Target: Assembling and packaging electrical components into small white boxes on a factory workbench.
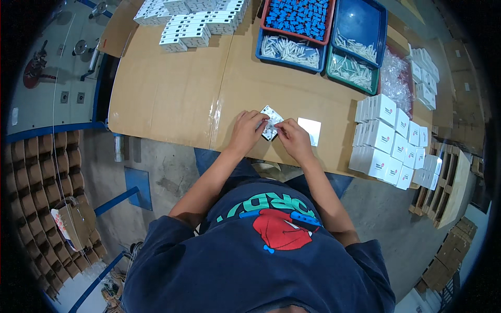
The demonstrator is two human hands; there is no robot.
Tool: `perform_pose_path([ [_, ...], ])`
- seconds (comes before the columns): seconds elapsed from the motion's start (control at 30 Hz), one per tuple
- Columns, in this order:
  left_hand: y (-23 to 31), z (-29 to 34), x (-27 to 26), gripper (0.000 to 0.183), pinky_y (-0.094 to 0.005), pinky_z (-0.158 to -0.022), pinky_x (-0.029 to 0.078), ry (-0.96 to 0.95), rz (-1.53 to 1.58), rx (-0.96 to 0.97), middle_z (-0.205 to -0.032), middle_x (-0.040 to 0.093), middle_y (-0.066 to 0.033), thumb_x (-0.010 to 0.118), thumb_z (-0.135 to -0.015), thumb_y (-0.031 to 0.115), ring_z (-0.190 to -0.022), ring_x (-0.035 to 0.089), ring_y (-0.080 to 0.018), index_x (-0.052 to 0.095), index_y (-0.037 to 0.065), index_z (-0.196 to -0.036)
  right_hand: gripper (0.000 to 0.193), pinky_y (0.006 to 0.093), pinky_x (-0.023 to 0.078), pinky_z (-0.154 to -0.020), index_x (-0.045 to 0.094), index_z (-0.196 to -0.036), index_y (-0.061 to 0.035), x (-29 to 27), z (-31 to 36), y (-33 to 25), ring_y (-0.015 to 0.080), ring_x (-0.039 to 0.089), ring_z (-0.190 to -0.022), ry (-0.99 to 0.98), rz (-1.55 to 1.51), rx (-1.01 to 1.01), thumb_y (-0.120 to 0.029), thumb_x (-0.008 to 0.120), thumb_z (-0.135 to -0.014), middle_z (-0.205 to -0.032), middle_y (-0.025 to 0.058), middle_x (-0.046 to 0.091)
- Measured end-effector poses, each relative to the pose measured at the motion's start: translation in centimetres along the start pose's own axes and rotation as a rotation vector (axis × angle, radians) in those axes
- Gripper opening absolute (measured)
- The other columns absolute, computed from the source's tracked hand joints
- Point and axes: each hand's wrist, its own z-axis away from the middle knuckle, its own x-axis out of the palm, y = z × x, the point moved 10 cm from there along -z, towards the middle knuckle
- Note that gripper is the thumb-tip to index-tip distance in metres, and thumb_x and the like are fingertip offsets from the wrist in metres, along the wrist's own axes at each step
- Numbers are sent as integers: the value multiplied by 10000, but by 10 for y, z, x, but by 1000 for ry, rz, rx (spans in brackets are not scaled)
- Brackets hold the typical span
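Note:
Near the table's front edge lies a small white square unit (271, 116) with dark marks along its edge. My left hand (247, 131) grips its left side, fingers curled at the rim. From the right, my right hand (295, 141) meets it with thumb and fingertips pinched together at its face. Whatever those fingertips hold, if anything, is too small to make out. A flat white square plate (311, 128) rests on the table just beyond my right hand, partly beside its knuckles.
White units (190, 32) stand stacked at the back left. At the back right are a red tray of blue parts (297, 20), a blue tray of pale slim pieces (290, 52) and a green tray (352, 74). Stacked white boxes (383, 140) line the right, near clear plastic bags (396, 78).

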Motion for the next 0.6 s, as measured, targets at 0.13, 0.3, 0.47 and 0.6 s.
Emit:
perform_pose_path([
  [0.13, -6, 1, 5, 161, -414, -859, 517, -20, 65, -27, -974, 672, -101, 729, -891, 65, -944, 671, -319, 720, 67, -1052, 173, 375, 572, -689, 740, -1083, -128, 4, 2, -4, 262, 715, -804, 8, 76, -52, -129, 724, -911, -1011, 51, 678],
  [0.3, -16, 5, 4, 134, -406, -767, 555, -41, 125, -106, -1039, 658, -112, 715, -901, 28, -894, 683, -333, 711, 35, -1035, 182, 382, 576, -685, 757, -1089, -124, 2, 5, -17, 247, 724, -827, -33, 129, -57, -157, 729, -912, -1039, 45, 672],
  [0.47, -24, 7, 4, 132, -407, -782, 558, -46, 135, -84, -1047, 665, -104, 731, -898, 48, -908, 687, -316, 717, 32, -1028, 214, 389, 578, -678, 774, -1117, -126, 10, 12, -22, 246, 726, -843, -14, 177, -69, -157, 730, -909, -1080, 54, 653],
  [0.6, -13, 7, 3, 149, -401, -792, 561, -51, 137, -34, -1063, 675, -94, 744, -885, 67, -932, 688, -311, 723, 32, -1028, 215, 375, 562, -639, 784, -1120, -141, 12, 17, -19, 220, 687, -706, 67, 213, -93, -152, 736, -911, -1073, 35, 647],
])
